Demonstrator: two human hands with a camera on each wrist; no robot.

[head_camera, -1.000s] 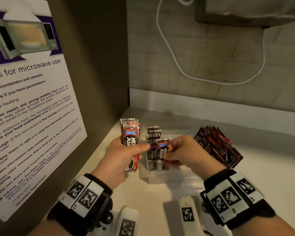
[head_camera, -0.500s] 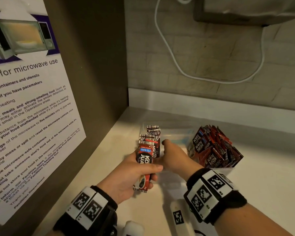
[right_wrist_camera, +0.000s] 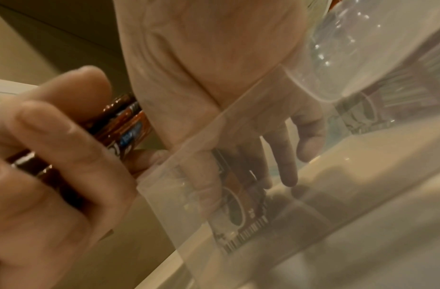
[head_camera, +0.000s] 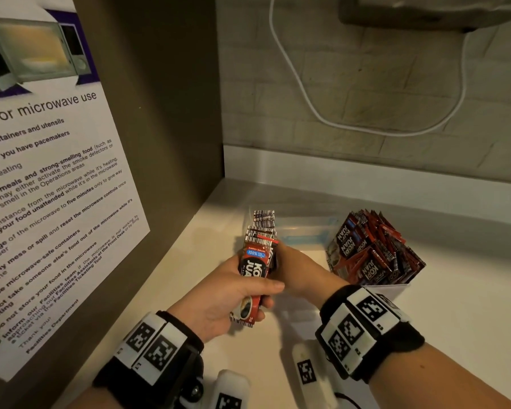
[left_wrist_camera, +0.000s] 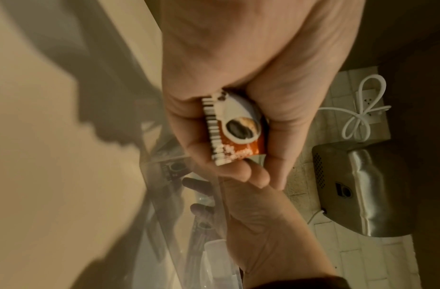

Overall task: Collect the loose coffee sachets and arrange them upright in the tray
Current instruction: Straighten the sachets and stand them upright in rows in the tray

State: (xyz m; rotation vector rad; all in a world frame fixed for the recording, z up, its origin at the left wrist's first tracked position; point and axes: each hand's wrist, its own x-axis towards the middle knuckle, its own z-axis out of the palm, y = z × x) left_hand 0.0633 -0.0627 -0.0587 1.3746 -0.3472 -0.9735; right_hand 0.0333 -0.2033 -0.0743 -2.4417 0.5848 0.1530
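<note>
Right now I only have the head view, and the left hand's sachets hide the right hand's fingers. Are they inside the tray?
Observer: Yes. In the right wrist view the right hand reaches down past the clear tray wall, its fingers extended inside.
Operator: Holding anything?
Observer: No pinch shows. The straight fingers lie against an upright sachet standing in the tray.
Operator: Is the left hand gripping one sachet or several?
Observer: Several. That same view shows layered edges in the bundle, with the left hand curled round it.
</note>
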